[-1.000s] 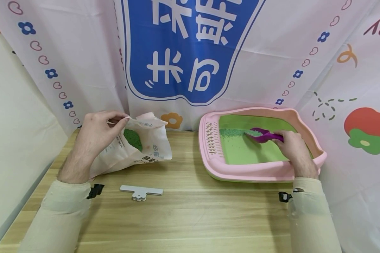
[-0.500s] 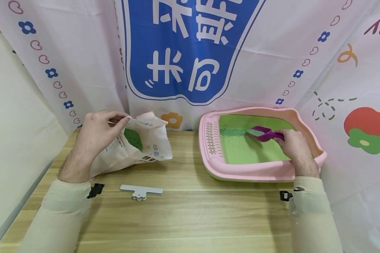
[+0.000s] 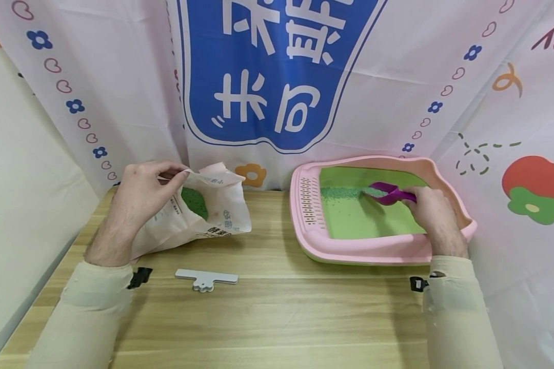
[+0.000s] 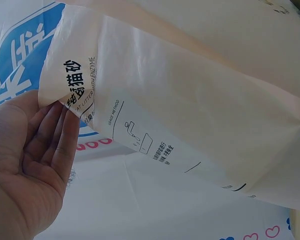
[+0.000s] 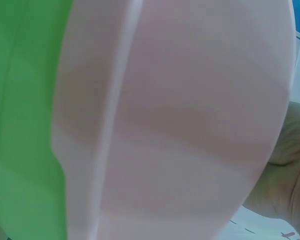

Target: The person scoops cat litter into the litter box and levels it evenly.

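My left hand [image 3: 143, 197] pinches the upper edge of a cat litter bag [image 4: 155, 95] between thumb and fingers, keeping its mouth apart. Green litter [image 3: 194, 203] shows inside. Over at the right, my right hand [image 3: 431, 210] grips the handle of a purple scoop [image 3: 390, 195]. The scoop carries green granules and is tilted toward the left, inside a litter box [image 3: 364, 251] with a pink rim and green base. A strip of green granules [image 3: 339, 193] lies on the box floor to the scoop's left. In the right wrist view the box wall hides most of that hand.
A light grey bag clip [image 3: 206, 278] lies on the wooden table [image 3: 268, 312], in front of the bag. Printed cloth [image 3: 268, 143] hangs right behind the bag and box, with another at the right side.
My right hand has drawn the scoop slightly to the right within the litter box, and the granule strip extends a little further. The left hand and the bag stay where they were.
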Demonstrator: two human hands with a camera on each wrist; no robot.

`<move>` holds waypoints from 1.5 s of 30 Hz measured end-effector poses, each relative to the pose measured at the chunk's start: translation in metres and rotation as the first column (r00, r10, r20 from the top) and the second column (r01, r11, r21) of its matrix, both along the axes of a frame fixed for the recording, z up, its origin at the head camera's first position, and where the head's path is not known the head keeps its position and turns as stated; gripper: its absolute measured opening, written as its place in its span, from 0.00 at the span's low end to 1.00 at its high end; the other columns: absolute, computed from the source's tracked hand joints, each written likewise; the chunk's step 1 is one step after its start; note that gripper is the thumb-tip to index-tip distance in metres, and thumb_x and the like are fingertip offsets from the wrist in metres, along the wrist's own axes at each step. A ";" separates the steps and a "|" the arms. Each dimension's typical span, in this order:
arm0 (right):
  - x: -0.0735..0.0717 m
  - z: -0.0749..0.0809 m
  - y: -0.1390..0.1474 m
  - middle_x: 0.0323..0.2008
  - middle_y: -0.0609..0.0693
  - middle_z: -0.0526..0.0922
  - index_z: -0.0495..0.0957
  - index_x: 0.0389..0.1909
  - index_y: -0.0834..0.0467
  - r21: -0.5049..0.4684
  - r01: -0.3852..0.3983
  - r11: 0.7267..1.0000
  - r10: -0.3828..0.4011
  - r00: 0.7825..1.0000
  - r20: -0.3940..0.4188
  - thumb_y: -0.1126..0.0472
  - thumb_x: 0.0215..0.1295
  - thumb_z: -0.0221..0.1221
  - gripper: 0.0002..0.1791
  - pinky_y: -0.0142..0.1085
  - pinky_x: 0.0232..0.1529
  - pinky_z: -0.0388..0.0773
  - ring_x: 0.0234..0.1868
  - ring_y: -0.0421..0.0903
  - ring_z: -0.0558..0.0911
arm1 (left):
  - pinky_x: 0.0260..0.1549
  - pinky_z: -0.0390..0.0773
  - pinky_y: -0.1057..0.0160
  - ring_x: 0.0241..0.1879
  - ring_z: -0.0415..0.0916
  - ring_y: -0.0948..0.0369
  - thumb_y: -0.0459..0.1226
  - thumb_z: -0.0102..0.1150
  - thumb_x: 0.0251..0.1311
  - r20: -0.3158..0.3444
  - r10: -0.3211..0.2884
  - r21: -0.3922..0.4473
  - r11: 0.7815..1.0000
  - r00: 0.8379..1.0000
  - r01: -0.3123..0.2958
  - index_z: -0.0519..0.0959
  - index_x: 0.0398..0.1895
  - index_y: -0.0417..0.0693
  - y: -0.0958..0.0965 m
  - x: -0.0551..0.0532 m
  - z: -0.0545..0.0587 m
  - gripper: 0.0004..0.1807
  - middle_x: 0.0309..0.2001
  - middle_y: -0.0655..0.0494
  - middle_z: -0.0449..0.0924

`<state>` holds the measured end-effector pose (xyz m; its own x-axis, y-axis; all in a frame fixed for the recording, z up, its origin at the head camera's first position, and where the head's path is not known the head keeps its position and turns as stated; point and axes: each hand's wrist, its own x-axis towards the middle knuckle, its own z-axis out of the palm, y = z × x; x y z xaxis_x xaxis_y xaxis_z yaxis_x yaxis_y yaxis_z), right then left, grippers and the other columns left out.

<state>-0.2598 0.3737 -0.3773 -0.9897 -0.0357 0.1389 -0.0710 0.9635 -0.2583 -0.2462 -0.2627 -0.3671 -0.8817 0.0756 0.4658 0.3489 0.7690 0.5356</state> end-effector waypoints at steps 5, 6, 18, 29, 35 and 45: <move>0.000 -0.001 0.001 0.55 0.74 0.93 0.89 0.61 0.68 0.004 -0.001 1.000 0.001 1.000 -0.018 0.64 0.86 0.67 0.13 0.68 0.50 0.86 0.49 0.73 0.92 | 0.42 0.70 0.92 0.49 0.97 0.39 0.43 0.69 0.86 0.001 -0.001 -0.004 1.000 1.000 0.001 0.96 0.56 0.46 0.000 0.000 0.001 0.12 0.53 0.39 0.98; 0.000 -0.001 0.001 0.54 0.74 0.93 0.89 0.61 0.67 0.005 0.000 1.000 0.000 1.000 -0.020 0.64 0.86 0.68 0.13 0.68 0.49 0.86 0.48 0.73 0.92 | 0.42 0.70 0.92 0.49 0.97 0.39 0.43 0.69 0.86 -0.001 -0.001 -0.005 1.000 1.000 0.001 0.96 0.56 0.46 0.000 0.000 0.001 0.12 0.53 0.39 0.98; 0.002 0.001 0.000 0.56 0.74 0.93 0.90 0.64 0.65 0.016 0.005 1.000 -0.005 1.000 0.011 0.62 0.87 0.67 0.15 0.70 0.51 0.87 0.51 0.75 0.92 | 0.43 0.68 0.94 0.49 0.97 0.39 0.42 0.69 0.86 -0.005 -0.009 0.006 1.000 1.000 0.009 0.96 0.56 0.46 0.001 0.001 0.001 0.12 0.53 0.39 0.98; 0.005 0.004 -0.009 0.54 0.73 0.94 0.91 0.61 0.63 0.033 -0.015 0.999 0.015 1.000 -0.003 0.60 0.87 0.67 0.13 0.70 0.51 0.86 0.49 0.73 0.92 | 0.43 0.68 0.94 0.49 0.97 0.39 0.42 0.70 0.85 -0.009 -0.010 0.013 1.000 1.000 0.010 0.96 0.56 0.46 0.000 0.001 0.000 0.12 0.53 0.39 0.98; 0.006 0.006 -0.011 0.55 0.73 0.94 0.92 0.63 0.62 0.041 -0.021 0.999 0.021 1.000 -0.004 0.60 0.88 0.68 0.14 0.71 0.53 0.86 0.52 0.74 0.92 | 0.43 0.68 0.94 0.49 0.97 0.39 0.41 0.70 0.85 -0.010 -0.010 0.014 1.000 1.000 0.010 0.96 0.56 0.46 0.000 0.000 0.000 0.11 0.53 0.40 0.98; 0.006 0.008 -0.014 0.51 0.68 0.96 0.93 0.62 0.58 0.067 -0.081 0.994 0.084 0.996 -0.043 0.62 0.85 0.71 0.12 0.68 0.49 0.86 0.44 0.67 0.90 | 0.43 0.68 0.93 0.50 0.97 0.39 0.43 0.70 0.85 0.005 -0.007 0.015 1.000 1.000 0.007 0.96 0.56 0.46 0.000 0.000 0.000 0.12 0.53 0.39 0.98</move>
<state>-0.2537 0.3594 -0.3694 -0.9756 -0.1275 0.1786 -0.1614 0.9684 -0.1902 -0.2461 -0.2627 -0.3671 -0.8836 0.0745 0.4623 0.3512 0.7584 0.5491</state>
